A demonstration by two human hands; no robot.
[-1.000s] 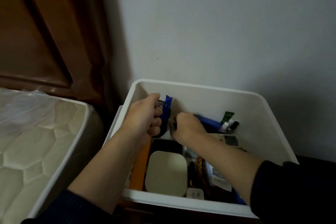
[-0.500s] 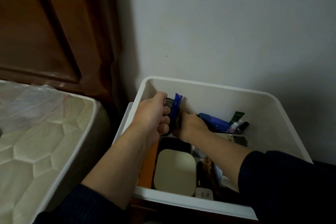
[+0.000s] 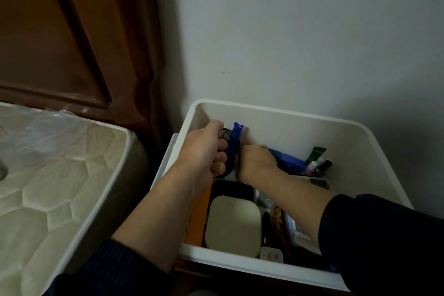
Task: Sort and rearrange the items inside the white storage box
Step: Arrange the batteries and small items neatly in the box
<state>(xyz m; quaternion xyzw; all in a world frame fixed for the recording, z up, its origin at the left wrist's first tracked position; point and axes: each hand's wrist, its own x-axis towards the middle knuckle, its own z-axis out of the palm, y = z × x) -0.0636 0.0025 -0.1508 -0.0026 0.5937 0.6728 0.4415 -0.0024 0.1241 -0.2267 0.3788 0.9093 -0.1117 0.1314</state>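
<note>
Head view: the left hand (image 3: 204,149) is deep in the white storage box (image 3: 283,113), fingers (image 3: 219,158) curled tight around a dark object (image 3: 227,133) with a blue plastic piece (image 3: 234,139) standing up beside it, near the box's far left corner. The blue piece stands nearly upright, long axis vertical, tip toward the far wall. The right hand (image 3: 255,161) sits just beside it, knuckles up, fingers tucked down out of sight; whether they grip anything, I cannot tell. Behind that hand lies a blue box (image 3: 288,160), and toward the far right a green tube (image 3: 317,154) and small bottles (image 3: 319,167) lean together. Nearer the front edge, a cream rounded case (image 3: 233,223) lies flat on a black tray (image 3: 233,187), with an orange item (image 3: 198,221) along the left wall. The right forearm crosses over the clutter at the front right. A mattress (image 3: 48,187) sits left of the box.
</note>
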